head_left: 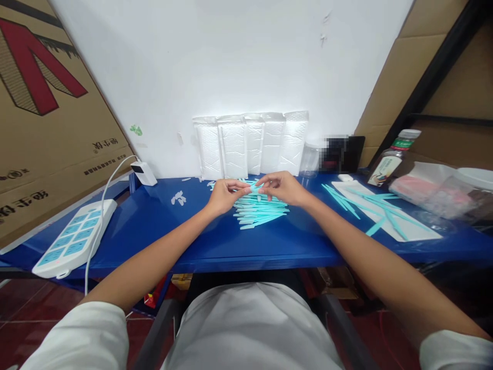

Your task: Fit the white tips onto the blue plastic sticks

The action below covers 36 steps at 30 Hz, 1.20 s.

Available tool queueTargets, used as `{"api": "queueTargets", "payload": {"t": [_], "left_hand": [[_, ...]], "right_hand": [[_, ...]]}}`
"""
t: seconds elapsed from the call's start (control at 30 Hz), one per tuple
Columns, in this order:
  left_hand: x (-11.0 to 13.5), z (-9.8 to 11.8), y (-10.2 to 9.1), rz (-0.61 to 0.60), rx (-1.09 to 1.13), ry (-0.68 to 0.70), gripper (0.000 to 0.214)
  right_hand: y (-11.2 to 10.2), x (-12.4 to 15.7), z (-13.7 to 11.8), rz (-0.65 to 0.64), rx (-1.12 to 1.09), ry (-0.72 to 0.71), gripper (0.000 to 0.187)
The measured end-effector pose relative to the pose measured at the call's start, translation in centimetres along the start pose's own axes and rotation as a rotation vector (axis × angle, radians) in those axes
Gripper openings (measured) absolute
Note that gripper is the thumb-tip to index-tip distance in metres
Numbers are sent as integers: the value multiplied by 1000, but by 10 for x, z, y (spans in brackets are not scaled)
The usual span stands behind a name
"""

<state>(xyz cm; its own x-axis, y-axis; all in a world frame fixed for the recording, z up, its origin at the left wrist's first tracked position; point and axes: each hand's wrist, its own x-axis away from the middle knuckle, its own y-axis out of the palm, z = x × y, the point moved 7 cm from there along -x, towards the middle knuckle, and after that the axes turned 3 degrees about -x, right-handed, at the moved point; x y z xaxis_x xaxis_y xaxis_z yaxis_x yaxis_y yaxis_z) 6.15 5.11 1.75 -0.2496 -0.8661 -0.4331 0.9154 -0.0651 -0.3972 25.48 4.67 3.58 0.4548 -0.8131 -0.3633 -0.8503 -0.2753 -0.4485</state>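
Many thin turquoise sticks with pale tips (pixel 262 213) lie in a loose heap, roughly side by side, on the blue table. Above the far part of this heap my left hand (pixel 227 196) and my right hand (pixel 283 187) meet, thumbs and fingers pinched together. Between the fingertips shows a small pale turquoise stick (pixel 254 189), gripped from both sides. My fingers cover most of it, so its full shape is hidden. Small white pieces (pixel 178 198) lie scattered to the left of my left hand.
White padded envelopes (pixel 234 146) lean against the wall behind the heap. A power strip (pixel 75 239) and white charger (pixel 144 173) are at left. At right lie more sticks (pixel 379 205) on a white sheet (pixel 419 234), near a bottle (pixel 393 156) and clear jar (pixel 477 187).
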Motion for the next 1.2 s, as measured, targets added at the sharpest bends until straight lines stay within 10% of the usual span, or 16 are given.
{"api": "queueTargets", "payload": {"t": [0.4,0.67,0.93,1.07,1.2], "left_hand": [[0,1,0,24,41,-18,45],[-19,-15,-23,120,-46,13,45],[-30,-30,-68,123,-678,113,47],[-17,-55,-131,291,-1034,-237,87],[14,-95,-165,153,-1135,-552,109]], "right_hand": [[7,-1,4,48,-41,64,43],[-9,-9,17,131,266,-147,30],[-39,-12,46,218,486,-88,23],[-67,-9,58,403,589,-24,24],[-95,-3,73,572,677,57,29]]}}
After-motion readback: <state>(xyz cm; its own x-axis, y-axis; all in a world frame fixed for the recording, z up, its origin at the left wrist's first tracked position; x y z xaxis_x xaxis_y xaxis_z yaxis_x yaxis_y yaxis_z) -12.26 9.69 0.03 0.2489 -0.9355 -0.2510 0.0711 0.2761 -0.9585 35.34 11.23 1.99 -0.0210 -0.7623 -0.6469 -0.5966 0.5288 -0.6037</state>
